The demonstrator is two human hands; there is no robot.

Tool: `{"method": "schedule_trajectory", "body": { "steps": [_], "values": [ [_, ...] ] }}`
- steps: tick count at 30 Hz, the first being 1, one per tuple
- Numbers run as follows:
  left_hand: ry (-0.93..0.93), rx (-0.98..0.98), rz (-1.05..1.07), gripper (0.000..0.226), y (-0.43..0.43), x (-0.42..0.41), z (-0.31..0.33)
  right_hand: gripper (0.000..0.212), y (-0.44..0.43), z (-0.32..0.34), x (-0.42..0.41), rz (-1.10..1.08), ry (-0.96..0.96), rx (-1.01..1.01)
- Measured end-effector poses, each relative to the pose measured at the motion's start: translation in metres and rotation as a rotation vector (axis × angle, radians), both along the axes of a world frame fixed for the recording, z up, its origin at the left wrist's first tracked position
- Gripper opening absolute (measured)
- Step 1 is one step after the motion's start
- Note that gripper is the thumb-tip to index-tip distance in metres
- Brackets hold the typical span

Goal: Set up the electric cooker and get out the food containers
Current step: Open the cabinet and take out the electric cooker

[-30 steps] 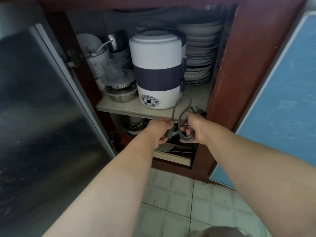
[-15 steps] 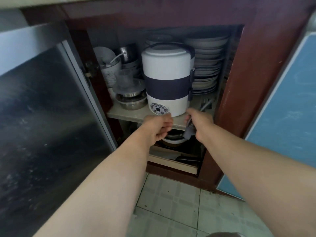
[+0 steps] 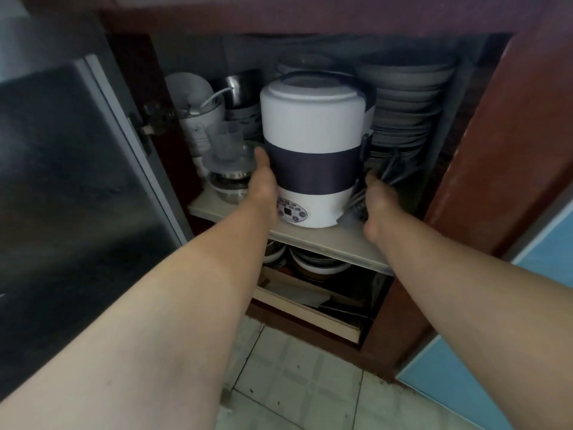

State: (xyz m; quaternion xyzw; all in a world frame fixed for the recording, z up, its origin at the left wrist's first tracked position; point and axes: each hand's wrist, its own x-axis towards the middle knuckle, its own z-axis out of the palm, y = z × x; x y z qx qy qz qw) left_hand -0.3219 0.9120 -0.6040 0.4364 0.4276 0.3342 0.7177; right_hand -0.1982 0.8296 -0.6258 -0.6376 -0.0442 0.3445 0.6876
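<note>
Cooker [image 3: 311,150] at shelf [image 3: 347,243] front edge: left hand [image 3: 263,181] flat against it, right hand [image 3: 376,206] clutching cord [image 3: 393,169]; loops could snag plates [image 3: 403,100].

The round control panel [image 3: 291,212] on the electric cooker [image 3: 313,150] bears markings too blurred to read.

one head view, looking forward and down into an open cupboard shelf [image 3: 313,240] from close by, both forearms reaching in, floor tiles [image 3: 304,383] along the bottom.
</note>
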Motion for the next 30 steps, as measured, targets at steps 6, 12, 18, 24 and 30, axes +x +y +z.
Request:
{"method": "schedule_trajectory", "body": {
  "steps": [6,12,18,24,30],
  "values": [
    [-0.01,-0.026,-0.008,0.1,0.025,0.011,-0.01,0.028,0.016,-0.006,0.007,0.047,0.058,0.096],
    [-0.004,-0.007,-0.014,0.117,0.029,0.01,-0.013,0.036,0.021,-0.008,-0.002,0.056,0.089,0.144],
    [-0.033,-0.004,0.051,0.101,0.014,-0.008,-0.007,0.039,0.005,0.0,-0.024,0.033,0.089,0.146],
    [-0.075,-0.036,0.137,0.113,-0.014,-0.043,-0.01,0.061,-0.016,0.006,-0.058,-0.043,0.035,0.161],
    [-0.115,-0.002,0.182,0.077,-0.032,-0.08,-0.016,0.068,-0.026,-0.006,-0.092,-0.048,0.163,0.125]
  ]
}}
